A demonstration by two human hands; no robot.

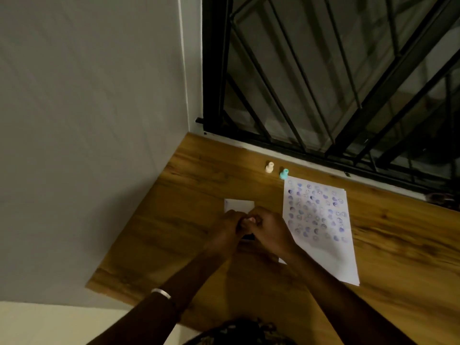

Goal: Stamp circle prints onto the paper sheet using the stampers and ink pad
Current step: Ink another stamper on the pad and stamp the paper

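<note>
Far left is just bare wall. The wooden desk [204, 175] starts abt mid-frame, window grille [336, 78] at the far edge.

L to R on the desk:

Left hand [227, 226], w/ a bracelet [161, 293] on the wrist, is curled in, fingertips pressed together against the right hand's. Between the two hands a small pale thing [249, 221] shows, prob a stamper, but it's too hidden to be sure. Can't tell which hand carries it, or if both pinch it.

Under and just beyond the hands: a white rectangle [239, 204], maybe the ink pad's lid, and a dark patch [248, 237] near side, prob the ink pad itself. Mostly covered by the hands, so not certain.

Far side, standing upright and apart from the hands: cream stamper [344, 167], then teal stamper [284, 173] just right of it, close to the paper's far left corner.

Right hand [267, 226] is closed the same way, fingers curled to meet the left.

Rightmost: paper sheet [331, 255], flat on the desk, far two-thirds already packed w/ blue-purple circle prints; near third blank.

Handling, my guess: stampers are light, hard plastic, small. Grip the narrow neck w/ thumb + 2 fingers, keep the face level. They'd tip easily. Paper is thin and will likely slide, so hold a blank corner down. Wet ink smears, so stay off fresh prints.
</note>
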